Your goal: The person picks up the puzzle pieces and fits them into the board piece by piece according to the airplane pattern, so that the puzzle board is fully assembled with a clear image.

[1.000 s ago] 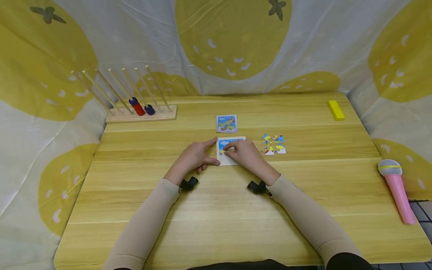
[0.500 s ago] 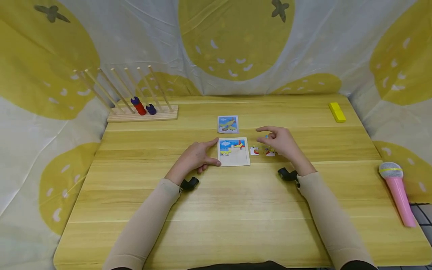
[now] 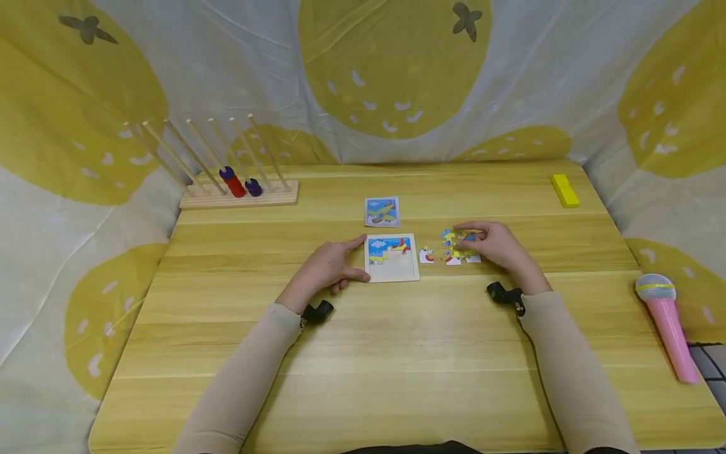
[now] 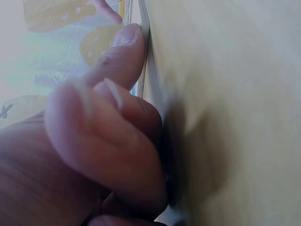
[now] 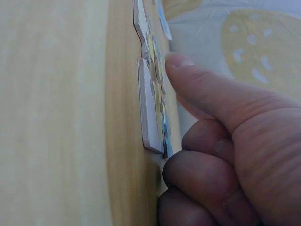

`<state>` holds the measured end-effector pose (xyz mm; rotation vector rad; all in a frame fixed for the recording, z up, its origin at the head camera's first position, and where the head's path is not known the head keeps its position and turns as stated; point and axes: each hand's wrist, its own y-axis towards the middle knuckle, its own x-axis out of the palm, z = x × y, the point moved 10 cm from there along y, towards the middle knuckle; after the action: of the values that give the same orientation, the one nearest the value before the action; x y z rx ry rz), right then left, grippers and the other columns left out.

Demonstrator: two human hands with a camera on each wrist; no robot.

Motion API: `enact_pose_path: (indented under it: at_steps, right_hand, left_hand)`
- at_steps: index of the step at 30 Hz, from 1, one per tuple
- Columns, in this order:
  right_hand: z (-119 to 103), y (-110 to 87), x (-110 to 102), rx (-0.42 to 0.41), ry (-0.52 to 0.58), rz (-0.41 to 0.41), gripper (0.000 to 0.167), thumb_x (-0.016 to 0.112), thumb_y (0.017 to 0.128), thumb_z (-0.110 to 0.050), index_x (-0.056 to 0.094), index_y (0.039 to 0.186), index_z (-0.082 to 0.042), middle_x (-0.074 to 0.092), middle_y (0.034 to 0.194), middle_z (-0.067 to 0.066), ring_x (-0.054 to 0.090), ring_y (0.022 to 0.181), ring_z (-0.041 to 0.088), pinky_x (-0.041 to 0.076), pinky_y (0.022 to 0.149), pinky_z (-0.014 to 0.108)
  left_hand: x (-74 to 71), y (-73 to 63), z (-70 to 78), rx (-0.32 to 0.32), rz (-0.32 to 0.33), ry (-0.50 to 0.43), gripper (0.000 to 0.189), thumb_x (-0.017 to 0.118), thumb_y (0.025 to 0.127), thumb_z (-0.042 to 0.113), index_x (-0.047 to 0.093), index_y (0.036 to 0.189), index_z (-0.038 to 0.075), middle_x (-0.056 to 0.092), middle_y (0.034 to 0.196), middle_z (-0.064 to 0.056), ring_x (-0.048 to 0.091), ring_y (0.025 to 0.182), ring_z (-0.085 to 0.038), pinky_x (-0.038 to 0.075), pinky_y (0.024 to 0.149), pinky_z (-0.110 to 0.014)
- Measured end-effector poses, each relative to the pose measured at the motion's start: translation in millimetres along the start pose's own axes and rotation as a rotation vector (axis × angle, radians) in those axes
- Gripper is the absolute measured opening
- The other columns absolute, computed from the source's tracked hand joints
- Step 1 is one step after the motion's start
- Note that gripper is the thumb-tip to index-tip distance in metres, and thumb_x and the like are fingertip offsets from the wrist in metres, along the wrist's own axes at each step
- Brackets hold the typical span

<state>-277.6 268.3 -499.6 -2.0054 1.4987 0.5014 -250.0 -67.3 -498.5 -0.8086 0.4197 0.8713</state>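
A square puzzle board (image 3: 395, 270) lies on the table, its upper part filled with pieces of an aeroplane picture and its lower part bare. My left hand (image 3: 326, 268) rests at its left side, index finger at the upper corner and thumb at the lower one. In the left wrist view the thumb (image 4: 120, 59) lies against the board's edge. To the right, my right hand (image 3: 501, 247) hovers over a cluster of loose jigsaw pieces (image 3: 452, 259), thumb and index finger apart. Its fingers partly hide the cluster. One white-edged jigsaw piece (image 3: 426, 256) lies between board and cluster.
Behind the board lies an aeroplane picture card (image 3: 382, 212). A wooden peg rack (image 3: 238, 198) with red and purple rings stands at the back left. A yellow block (image 3: 564, 191) is at the back right, a pink toy microphone (image 3: 669, 328) at the right edge.
My right hand has moved from the board, where its fingers were on a piece at the left, rightward to the loose pieces. The left hand has stayed at the board's edge.
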Motion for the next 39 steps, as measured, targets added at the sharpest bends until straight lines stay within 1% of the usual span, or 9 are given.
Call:
enact_pose_path:
  at_steps: [10,17,24,32,39]
  right_hand:
    - [-1,2.0,2,0.002,-0.076,0.014,0.044,0.080,0.096,-0.036,0.074,0.135,-0.017,0.037,0.064,-0.005,0.033,0.056,0.012,0.033,0.054,0.028]
    - [0,1.6,3,0.023,-0.077,0.013,0.045,0.080,0.096,-0.041,0.074,0.135,-0.018,0.038,0.065,-0.005,0.034,0.057,0.013,0.034,0.055,0.030]
    - [0,2.4,3,0.032,-0.086,0.022,0.043,0.079,0.097,-0.039,0.074,0.134,-0.017,0.037,0.063,-0.005,0.034,0.056,0.012,0.034,0.055,0.030]
    - [-7,2.2,4,-0.008,-0.140,0.050,0.039,0.078,0.098,-0.038,0.077,0.129,-0.015,0.041,0.064,-0.004,0.035,0.058,0.013,0.035,0.056,0.031]
    - [-12,1.5,4,-0.059,-0.189,0.079,0.040,0.076,0.099,-0.040,0.078,0.125,-0.011,0.039,0.060,-0.004,0.029,0.054,0.012,0.031,0.054,0.029]
  left_hand:
    - [0.5,0.4,-0.3,0.005,-0.001,0.001,0.100,0.088,0.086,0.042,0.031,0.168,0.037,0.059,0.052,-0.003,0.055,0.041,-0.016,0.055,0.047,-0.032]
    - [0.7,0.6,-2.2,0.010,0.002,-0.005,0.100,0.088,0.086,0.043,0.031,0.167,0.039,0.060,0.052,-0.004,0.055,0.041,-0.016,0.057,0.048,-0.034]
    - [0.5,0.6,-2.4,0.016,0.001,0.004,0.100,0.088,0.086,0.043,0.031,0.167,0.038,0.060,0.052,-0.003,0.054,0.041,-0.015,0.056,0.048,-0.032]
    - [0.8,0.5,-2.0,0.009,-0.002,0.003,0.100,0.088,0.086,0.042,0.031,0.168,0.037,0.060,0.052,-0.003,0.054,0.040,-0.016,0.056,0.047,-0.034]
    - [0.5,1.6,-1.4,0.005,-0.005,0.002,0.100,0.088,0.086,0.042,0.031,0.168,0.038,0.060,0.052,-0.003,0.054,0.040,-0.015,0.056,0.047,-0.033]
